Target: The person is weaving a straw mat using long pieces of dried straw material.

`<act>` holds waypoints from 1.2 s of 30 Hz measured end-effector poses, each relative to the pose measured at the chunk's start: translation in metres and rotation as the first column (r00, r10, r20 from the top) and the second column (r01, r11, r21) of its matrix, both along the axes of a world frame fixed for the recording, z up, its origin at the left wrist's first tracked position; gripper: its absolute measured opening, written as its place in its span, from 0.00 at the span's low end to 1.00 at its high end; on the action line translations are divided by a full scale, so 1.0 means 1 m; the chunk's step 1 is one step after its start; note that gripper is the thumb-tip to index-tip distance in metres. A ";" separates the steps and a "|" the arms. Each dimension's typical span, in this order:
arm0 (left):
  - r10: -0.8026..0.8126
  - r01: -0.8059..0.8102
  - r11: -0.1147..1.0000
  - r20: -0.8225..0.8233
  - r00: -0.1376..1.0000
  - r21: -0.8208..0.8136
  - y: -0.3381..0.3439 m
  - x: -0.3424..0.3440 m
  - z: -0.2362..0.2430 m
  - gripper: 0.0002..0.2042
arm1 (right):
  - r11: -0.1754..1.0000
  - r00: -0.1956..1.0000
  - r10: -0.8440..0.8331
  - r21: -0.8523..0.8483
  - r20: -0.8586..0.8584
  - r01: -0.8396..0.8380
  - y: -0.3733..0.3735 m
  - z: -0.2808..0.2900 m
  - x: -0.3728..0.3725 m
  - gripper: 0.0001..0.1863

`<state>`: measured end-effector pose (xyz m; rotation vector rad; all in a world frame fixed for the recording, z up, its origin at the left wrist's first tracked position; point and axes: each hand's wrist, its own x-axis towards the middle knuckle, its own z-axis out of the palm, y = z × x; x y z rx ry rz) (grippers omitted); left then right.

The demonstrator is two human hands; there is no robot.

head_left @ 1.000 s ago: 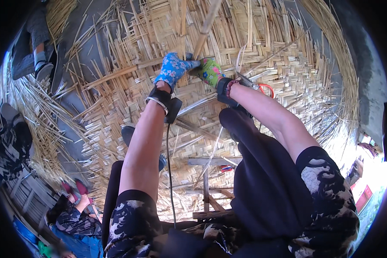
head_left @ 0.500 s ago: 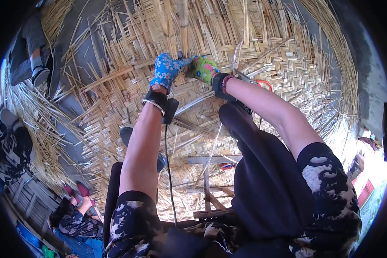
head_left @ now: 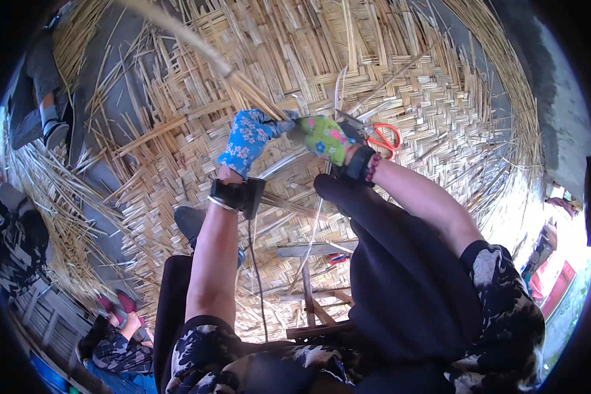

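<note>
My left hand [head_left: 246,141], in a blue floral glove, is closed round the lower end of long pale reed strips [head_left: 243,85], which slant toward the upper left and blur at the top. My right hand [head_left: 325,138], in a green floral glove, is closed at the same end, close beside it; what its fingertips grip is partly hidden. Just right of it lie scissors [head_left: 384,134] with orange handles. Both hands are over a woven reed mat [head_left: 426,85] with loose, unwoven ends. Black devices are strapped on my wrists, with a cable hanging from the left.
Loose reed strips [head_left: 79,210] spread along the left. Other people's legs [head_left: 46,98] are at upper left, and a seated person [head_left: 118,348] is at lower left. A concrete surface [head_left: 554,111] edges the right side. Short wooden slats [head_left: 308,282] lie below my hands.
Both hands have moved down toward me, and the reed strips they hold have tilted, their upper ends swinging to the left. More of the orange-handled scissors shows now.
</note>
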<state>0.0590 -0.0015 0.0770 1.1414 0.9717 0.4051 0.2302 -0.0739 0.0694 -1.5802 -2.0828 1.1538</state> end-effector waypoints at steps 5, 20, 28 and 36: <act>0.285 -0.298 0.949 -0.127 0.950 -0.102 -0.017 0.031 -0.005 0.11 | 0.841 0.838 -0.541 -0.022 -0.072 0.541 -0.059 -0.003 0.063 0.18; 0.511 -0.477 0.845 0.106 0.853 -0.242 -0.005 0.124 0.021 0.11 | 0.776 0.776 -0.631 -0.042 -0.011 0.630 -0.112 -0.012 0.157 0.31; 0.574 -0.518 0.799 0.131 0.808 -0.305 -0.040 0.211 0.029 0.10 | 0.654 0.407 -0.754 -0.535 -0.516 0.534 -0.144 0.009 0.139 0.27; 0.536 -0.487 0.811 0.079 0.841 -0.324 -0.078 0.225 0.018 0.07 | 0.628 0.547 -0.767 -0.221 -0.335 0.746 -0.148 -0.005 0.127 0.16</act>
